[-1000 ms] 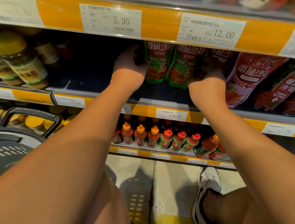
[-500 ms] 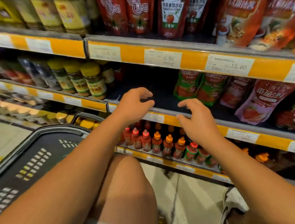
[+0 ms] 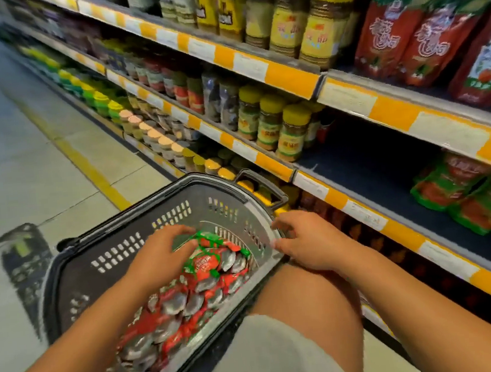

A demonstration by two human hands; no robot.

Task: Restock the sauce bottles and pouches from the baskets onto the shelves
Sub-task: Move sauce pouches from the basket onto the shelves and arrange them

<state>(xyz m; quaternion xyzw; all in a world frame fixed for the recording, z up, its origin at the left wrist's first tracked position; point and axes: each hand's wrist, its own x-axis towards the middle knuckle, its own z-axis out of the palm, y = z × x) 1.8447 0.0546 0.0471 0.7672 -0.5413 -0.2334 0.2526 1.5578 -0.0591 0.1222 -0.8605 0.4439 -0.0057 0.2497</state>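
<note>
A dark grey shopping basket stands on the floor in front of my knees, holding several red and green sauce pouches with silver bases. My left hand reaches into the basket, its spread fingers lying on the topmost pouch without a plain grip. Over the basket's right rim hovers my right hand, fingers loosely curled and holding nothing. On the middle shelf at the right stand matching green and red pouches, with bare dark shelf to their left.
Yellow-lidded jars stand left of the bare shelf stretch. Red pouches and yellow jars fill the shelf above. Small bottles sit on the low shelf behind my right hand. My bare knee is beside the basket. Tiled aisle floor lies left.
Both hands left the shelf pouches, pulled back, and came down to the basket. My view swung left and down; the left hand now reaches onto the pouches inside.
</note>
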